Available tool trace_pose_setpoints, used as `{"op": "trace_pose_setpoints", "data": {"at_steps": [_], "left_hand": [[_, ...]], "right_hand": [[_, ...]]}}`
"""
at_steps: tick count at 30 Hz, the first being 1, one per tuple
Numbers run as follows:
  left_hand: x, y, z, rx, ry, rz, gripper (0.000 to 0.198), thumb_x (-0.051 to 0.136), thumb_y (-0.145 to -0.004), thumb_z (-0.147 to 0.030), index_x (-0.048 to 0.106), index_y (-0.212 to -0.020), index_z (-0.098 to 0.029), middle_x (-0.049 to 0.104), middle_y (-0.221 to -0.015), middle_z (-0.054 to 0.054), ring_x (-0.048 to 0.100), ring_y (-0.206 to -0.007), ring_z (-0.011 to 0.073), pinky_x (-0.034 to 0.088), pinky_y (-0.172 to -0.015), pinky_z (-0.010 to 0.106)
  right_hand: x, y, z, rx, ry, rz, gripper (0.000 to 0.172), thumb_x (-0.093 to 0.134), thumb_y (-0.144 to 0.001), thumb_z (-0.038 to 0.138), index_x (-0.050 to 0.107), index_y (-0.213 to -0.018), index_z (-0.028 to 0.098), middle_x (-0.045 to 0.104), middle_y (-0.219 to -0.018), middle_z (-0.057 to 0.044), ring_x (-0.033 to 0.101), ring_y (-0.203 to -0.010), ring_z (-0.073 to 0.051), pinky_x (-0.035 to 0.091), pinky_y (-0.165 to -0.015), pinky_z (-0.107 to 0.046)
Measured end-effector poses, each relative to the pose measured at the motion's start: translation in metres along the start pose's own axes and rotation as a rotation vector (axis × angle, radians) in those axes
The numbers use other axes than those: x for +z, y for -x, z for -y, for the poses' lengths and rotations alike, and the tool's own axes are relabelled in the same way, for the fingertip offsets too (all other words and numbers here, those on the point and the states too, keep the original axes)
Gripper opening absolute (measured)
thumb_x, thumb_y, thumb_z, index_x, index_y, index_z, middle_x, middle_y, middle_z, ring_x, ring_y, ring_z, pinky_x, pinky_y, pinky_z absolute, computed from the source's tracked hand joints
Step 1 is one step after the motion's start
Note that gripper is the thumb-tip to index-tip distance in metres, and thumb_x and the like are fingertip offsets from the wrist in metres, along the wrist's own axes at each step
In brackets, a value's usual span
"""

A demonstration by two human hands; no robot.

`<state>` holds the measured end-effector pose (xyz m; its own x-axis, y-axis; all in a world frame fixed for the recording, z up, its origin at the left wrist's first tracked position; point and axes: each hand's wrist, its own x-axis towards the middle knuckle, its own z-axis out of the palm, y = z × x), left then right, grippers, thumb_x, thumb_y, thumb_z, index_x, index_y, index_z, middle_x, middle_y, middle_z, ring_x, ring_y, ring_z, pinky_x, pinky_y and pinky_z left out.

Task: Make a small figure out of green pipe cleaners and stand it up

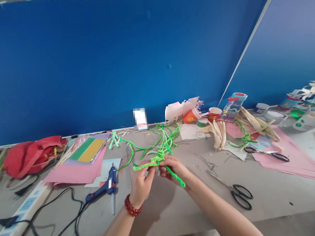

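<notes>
Both hands hold a figure twisted from bright green pipe cleaners (pixel 161 155) above the middle of the table. My left hand (pixel 142 184), with a red bead bracelet (pixel 133 206) at its wrist, pinches the figure's left side, where one fuzzy limb sticks out. From the other side, the fingers of my right hand (pixel 176 169) are closed on its lower part, and a thicker green limb slants down to the right past them. Loose green pipe cleaners (pixel 171 135) lie just behind the figure. The exact grip under the fingertips is partly hidden.
To the left lie a blue glue gun (pixel 108 186), pink paper (pixel 73 173), a red bag (pixel 34 156) and a white power strip (pixel 22 213) with black cords. Black-handled scissors (pixel 241 196) rest at right. Dried husks (pixel 219 136) and paper cups (pixel 193 115) stand behind, before a blue wall.
</notes>
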<state>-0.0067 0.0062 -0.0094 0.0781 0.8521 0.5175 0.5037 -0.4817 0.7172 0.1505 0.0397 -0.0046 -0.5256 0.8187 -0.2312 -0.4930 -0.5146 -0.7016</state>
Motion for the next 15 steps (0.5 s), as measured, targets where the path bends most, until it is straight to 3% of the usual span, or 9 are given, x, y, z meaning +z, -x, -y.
{"op": "trace_pose_setpoints", "data": {"at_steps": [5,10,15], "left_hand": [[0.000,-0.002,0.001,0.116,0.033,0.002,0.014,0.056,-0.091,-0.023,0.070,-0.094,-0.021,0.074,-0.087,0.006,0.066,-0.066,0.0160,0.055,-0.062,0.028],[0.004,0.000,0.008,0.092,0.107,-0.035,0.014,0.056,-0.091,-0.021,0.070,-0.093,-0.022,0.074,-0.087,0.006,0.064,-0.061,0.0141,0.054,-0.057,0.026],[0.015,0.008,0.018,0.086,0.172,-0.114,0.015,0.056,-0.091,-0.024,0.070,-0.092,-0.020,0.074,-0.087,0.007,0.066,-0.065,0.0162,0.057,-0.062,0.029]], "right_hand": [[-0.002,0.002,0.002,0.022,0.000,0.016,0.023,0.075,-0.058,0.024,0.054,-0.061,0.017,0.048,-0.046,0.007,0.039,-0.043,-0.006,0.034,-0.045,-0.019],[-0.001,0.006,0.001,-0.048,0.026,0.036,0.022,0.079,-0.062,0.027,0.061,-0.068,0.016,0.059,-0.054,0.002,0.050,-0.049,-0.009,0.041,-0.049,-0.021],[-0.001,0.008,0.000,-0.048,0.055,0.041,0.028,0.084,-0.063,0.026,0.067,-0.083,0.015,0.063,-0.065,0.001,0.055,-0.056,-0.009,0.044,-0.055,-0.021]]}}
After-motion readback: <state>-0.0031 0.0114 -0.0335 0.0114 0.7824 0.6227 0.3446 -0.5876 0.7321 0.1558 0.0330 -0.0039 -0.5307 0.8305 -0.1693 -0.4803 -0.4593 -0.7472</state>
